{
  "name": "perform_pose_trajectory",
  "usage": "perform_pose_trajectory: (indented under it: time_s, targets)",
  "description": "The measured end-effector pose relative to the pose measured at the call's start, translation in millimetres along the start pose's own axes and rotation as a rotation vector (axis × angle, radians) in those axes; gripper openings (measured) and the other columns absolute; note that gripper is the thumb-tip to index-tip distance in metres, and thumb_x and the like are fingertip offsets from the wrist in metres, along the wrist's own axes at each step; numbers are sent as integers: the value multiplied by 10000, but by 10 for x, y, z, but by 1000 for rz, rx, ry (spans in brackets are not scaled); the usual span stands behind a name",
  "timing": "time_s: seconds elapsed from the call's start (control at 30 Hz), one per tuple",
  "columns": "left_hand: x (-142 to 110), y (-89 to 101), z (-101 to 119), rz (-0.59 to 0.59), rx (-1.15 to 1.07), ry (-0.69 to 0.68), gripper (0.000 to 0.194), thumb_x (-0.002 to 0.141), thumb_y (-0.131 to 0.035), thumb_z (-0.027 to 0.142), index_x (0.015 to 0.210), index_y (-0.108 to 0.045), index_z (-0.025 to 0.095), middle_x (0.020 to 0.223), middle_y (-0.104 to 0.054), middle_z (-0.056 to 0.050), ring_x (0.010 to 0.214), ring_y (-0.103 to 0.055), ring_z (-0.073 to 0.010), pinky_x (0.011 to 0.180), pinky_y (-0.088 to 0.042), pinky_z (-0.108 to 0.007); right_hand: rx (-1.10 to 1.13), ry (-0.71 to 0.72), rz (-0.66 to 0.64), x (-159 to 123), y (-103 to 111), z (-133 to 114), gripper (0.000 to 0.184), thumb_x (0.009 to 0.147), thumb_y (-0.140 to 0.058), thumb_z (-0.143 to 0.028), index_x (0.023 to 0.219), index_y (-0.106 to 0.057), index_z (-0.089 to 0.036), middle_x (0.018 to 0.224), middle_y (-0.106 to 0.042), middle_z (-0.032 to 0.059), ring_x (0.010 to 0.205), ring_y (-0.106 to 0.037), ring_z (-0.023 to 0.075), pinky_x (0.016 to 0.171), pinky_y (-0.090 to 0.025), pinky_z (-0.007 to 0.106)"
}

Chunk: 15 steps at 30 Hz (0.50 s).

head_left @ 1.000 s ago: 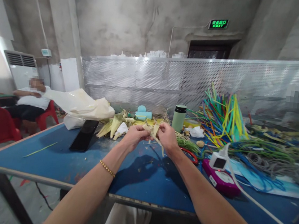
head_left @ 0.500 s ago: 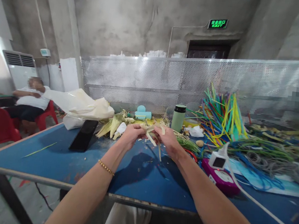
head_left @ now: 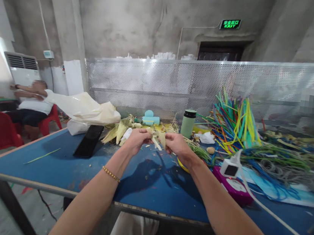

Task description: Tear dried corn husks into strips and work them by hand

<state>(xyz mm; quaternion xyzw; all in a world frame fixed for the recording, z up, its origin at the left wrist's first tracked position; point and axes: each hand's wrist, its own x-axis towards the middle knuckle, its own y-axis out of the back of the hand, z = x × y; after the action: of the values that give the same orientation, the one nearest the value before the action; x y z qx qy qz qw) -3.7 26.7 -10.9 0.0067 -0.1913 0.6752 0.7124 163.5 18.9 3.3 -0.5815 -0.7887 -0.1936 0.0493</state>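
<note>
Above the blue table (head_left: 61, 174), both hands are closed on pale, folded strips of dry corn husk (head_left: 156, 139). My left hand (head_left: 138, 137) pinches the left side of the bundle between thumb and fingers. On the other side, my right hand (head_left: 177, 144) grips a broader flap of it with its fingertips. A loose end hangs down between the hands. More dry husks (head_left: 119, 132) lie just beyond and left of my left hand. The exact folds between my fingers are too small to make out.
A black phone (head_left: 88, 141) and a white plastic bag (head_left: 89, 109) lie left. Behind stands a green flask (head_left: 187, 124). To the right are colourful strips (head_left: 236, 121), a purple box (head_left: 233, 184) with a white charger (head_left: 229, 168), and coiled cords (head_left: 275, 168). A person (head_left: 34, 104) sits far left.
My right hand has moved slightly right, away from my left, and the husk flap beside it stands more spread. The long end hanging below is no longer seen. The seated person's arms have risen.
</note>
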Motion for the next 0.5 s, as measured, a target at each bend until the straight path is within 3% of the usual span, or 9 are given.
perform_pose_trajectory:
  time_s: [0.2,0.33,0.43,0.5]
  targets:
    - [5,13,0,30,9,9,55,548,-661,81,596,-638,95,554,-596,-18,472,-530,-97,534,-443,-250,62,29,-6,27,-7,41,254,633,-727,-326,703,-532,-181,407,-464,-91,311,-359,47,315,-247,176]
    - [-6,6,5,25,15,14,60,539,-673,94,593,-648,97,558,-594,-13,476,-522,-90,551,-455,-253,111,78,-99,8,21,18,226,668,-710,-346,725,-615,-150,458,-500,-69,341,-362,38,344,-273,181]
    - [-16,3,2,-18,12,19,118,543,-704,124,653,-681,89,608,-624,-30,503,-531,-89,562,-457,-248,203,34,-195,-30,37,-26,325,704,-701,-353,928,-694,-118,465,-478,-68,363,-338,37,362,-278,184]
    - [-19,6,-4,-47,17,17,151,546,-712,130,691,-695,88,643,-642,-43,523,-541,-94,568,-457,-250,285,-5,-233,-55,41,-54,512,726,-698,-329,1198,-617,-148,468,-459,-85,368,-327,41,370,-282,180]
